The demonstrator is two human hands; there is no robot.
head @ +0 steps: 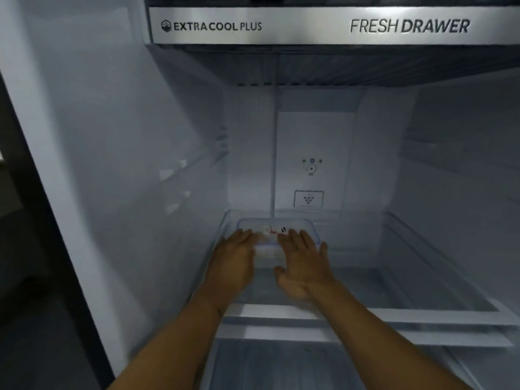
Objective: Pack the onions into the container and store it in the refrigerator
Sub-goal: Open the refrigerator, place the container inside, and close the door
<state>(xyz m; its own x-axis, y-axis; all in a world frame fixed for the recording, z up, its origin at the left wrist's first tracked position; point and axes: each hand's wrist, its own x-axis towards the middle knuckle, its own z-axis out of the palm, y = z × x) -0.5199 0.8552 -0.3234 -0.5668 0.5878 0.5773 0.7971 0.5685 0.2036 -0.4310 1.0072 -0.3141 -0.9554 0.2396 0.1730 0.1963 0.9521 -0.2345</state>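
A clear plastic container (277,229) with a blue-rimmed lid and a small sticker sits at the back left of a glass refrigerator shelf (394,294). My left hand (235,260) lies flat against its left front side, fingers stretched forward. Resting on the container's right front corner is my right hand (302,263), fingers spread over the lid edge. Neither hand curls around the container. Its contents are blurred and pale, and no onions can be made out.
Above hangs a drawer front (309,25) labelled "EXTRA COOL PLUS" and "FRESH DRAWER". The fridge's left wall (126,164) and right wall (464,178) bound the shelf. Another shelf (309,370) lies below the forearms.
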